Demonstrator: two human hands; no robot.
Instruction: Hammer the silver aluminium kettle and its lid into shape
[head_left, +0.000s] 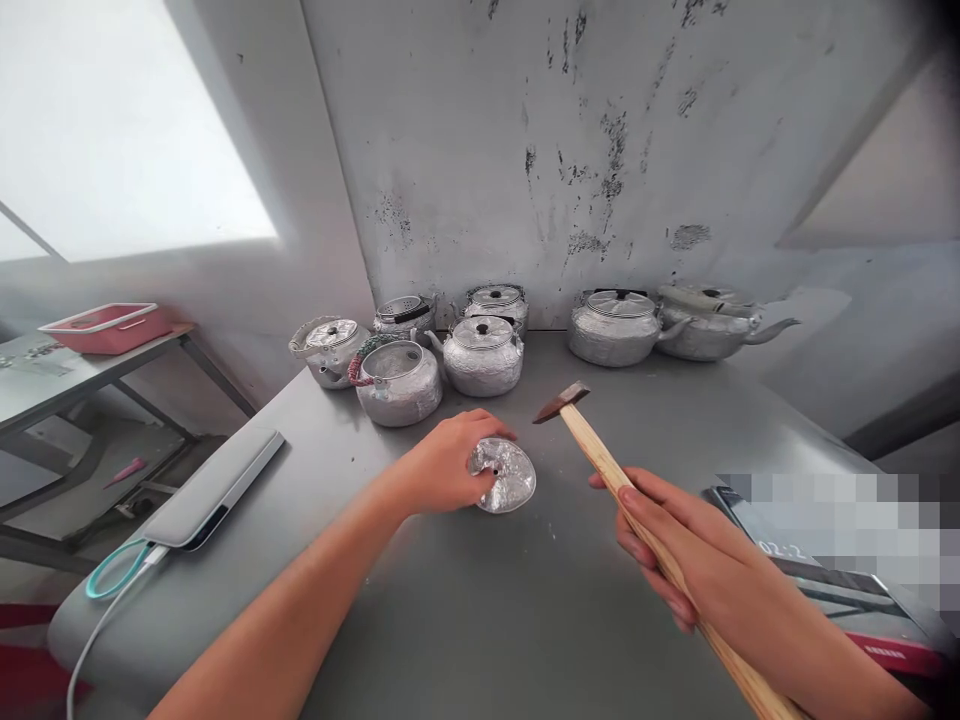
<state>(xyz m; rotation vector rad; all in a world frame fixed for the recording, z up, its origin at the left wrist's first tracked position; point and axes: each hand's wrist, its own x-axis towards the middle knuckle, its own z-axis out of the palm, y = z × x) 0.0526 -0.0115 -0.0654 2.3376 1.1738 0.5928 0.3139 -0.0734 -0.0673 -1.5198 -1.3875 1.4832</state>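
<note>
Between the thumb and fingers of my left hand [446, 465] is a dented aluminium kettle lid [515, 478], gripped at its left edge. The lid is round, with a small dark hole near its middle and no knob on it. My right hand [686, 545] is wrapped round the wooden handle of a hammer [592, 440]. Its rusty head hangs in the air to the upper right of the lid, apart from it. Just beyond my left hand stands a lidless kettle [399, 392] with a red and green wrapped handle.
Several more aluminium kettles [484, 360] line the back of the grey table [480, 620] by the stained wall. A power bank [214, 490] with cables lies at the left. A phone [750, 520] and other partly blurred items lie at the right. A pink basket [112, 328] sits on a side table.
</note>
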